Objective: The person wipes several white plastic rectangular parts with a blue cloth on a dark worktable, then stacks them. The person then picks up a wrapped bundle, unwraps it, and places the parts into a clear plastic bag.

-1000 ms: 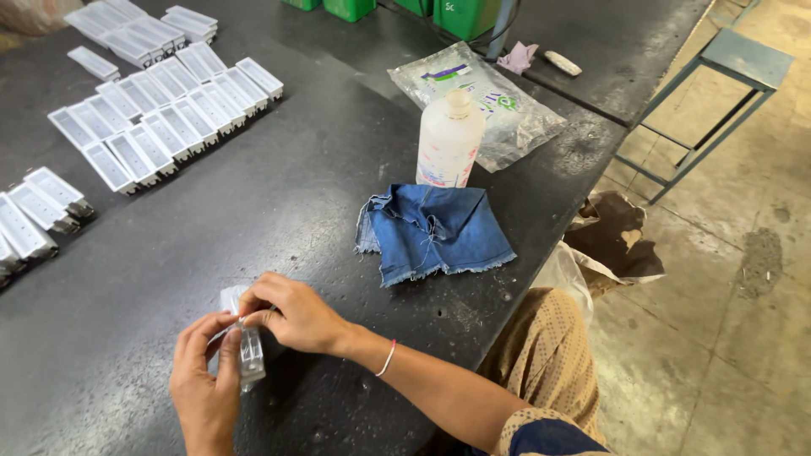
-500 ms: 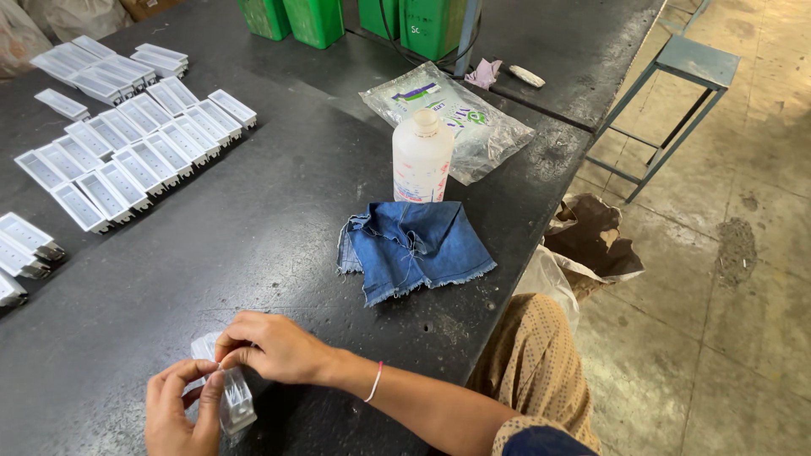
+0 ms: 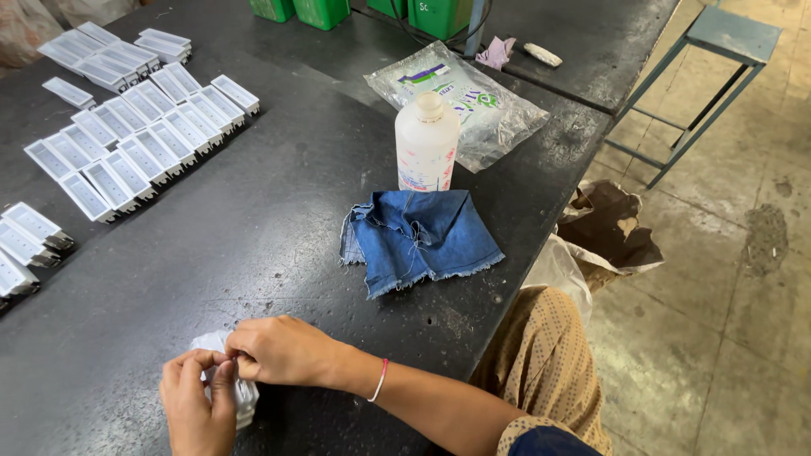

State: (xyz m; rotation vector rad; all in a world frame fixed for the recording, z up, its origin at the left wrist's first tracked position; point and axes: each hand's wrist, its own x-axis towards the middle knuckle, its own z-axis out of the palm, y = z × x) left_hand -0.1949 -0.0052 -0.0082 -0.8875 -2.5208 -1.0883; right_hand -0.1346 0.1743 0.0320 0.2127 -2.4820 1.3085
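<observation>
Desk (image 3: 253,228): dark, matt, scuffed surface. Frayed blue denim cloth (image 3: 418,239) beside a white matt plastic bottle (image 3: 427,142) and a glossy clear plastic bag (image 3: 460,101); rows of smooth pale plastic trays (image 3: 139,143). Stool (image 3: 718,51): painted metal; floor (image 3: 718,321): rough, stained concrete.

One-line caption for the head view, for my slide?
Both hands, left hand and right hand, pinch a small white part over a dark table, near a denim scrap and a white bottle.

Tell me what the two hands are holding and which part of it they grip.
Both the left hand and right hand pinch a small clear plastic piece at its upper end; its exact shape cannot be told.
</observation>
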